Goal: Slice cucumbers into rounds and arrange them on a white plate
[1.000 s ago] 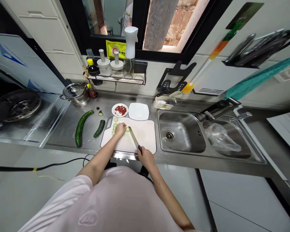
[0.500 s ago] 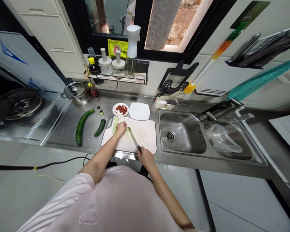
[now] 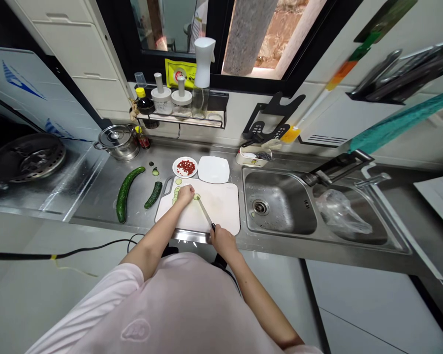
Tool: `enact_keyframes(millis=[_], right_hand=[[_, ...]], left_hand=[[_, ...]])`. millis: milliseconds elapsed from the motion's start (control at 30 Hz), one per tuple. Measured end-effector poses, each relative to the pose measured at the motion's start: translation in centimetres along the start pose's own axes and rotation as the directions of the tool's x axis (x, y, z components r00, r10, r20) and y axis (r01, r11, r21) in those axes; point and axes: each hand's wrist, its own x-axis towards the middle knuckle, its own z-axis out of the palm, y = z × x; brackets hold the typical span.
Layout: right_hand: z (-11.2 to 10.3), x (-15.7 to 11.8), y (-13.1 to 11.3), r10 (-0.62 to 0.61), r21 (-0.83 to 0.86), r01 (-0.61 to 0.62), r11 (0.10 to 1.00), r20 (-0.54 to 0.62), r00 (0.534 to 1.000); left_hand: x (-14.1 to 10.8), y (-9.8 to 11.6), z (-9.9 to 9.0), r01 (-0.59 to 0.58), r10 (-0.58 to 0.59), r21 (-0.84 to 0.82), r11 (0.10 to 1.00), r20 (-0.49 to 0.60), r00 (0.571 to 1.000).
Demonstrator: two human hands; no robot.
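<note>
Two bare hands work at a white cutting board (image 3: 225, 209) lying on a steel countertop (image 3: 96, 194). The right hand (image 3: 224, 242) is closed around the black handle of a knife (image 3: 205, 213), whose blade slants forward and to the left over the board. At the blade's tip lies a pale green cucumber slice (image 3: 197, 196), just beside the fingertips of the left hand (image 3: 186, 194). The fingers of the left hand are drawn together, low over the board; whether they pinch anything cannot be told at this scale. Further cucumber slices (image 3: 175, 194) form an overlapping row near the board's left edge, partly hidden by the left hand, with a single round (image 3: 179, 181) at the far end.

Beyond the board stand a round plate (image 3: 174, 167) of chopped red pieces, apparently with some paler bits, and a white dish (image 3: 213, 170) beside it. To the left of the board lie a short cucumber (image 3: 153, 195) and, farther out, a long, curved cucumber (image 3: 125, 195); small green trimmings (image 3: 155, 171) rest beyond the short one. A lidded steel pot (image 3: 118, 142) stands behind them. To the right, a double sink (image 3: 282, 199) holds a clear plastic bag (image 3: 342, 210) in its farther basin.
</note>
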Motion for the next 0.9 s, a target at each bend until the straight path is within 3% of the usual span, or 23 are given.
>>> enact_keyframes(millis=[267,900], right_hand=[[0.5,0.3,-0.2,-0.011,0.010,0.010,1.000,0.030,0.999],[-1.3,1.3,-0.5,-0.012,0.043,0.009,0.999,0.078,0.997]], left_hand=[[0.2,0.0,0.1,0.010,-0.010,0.015,1.000,0.016,1.000],[0.2,0.3,-0.2,0.034,-0.034,0.016,0.999,0.038,0.999]])
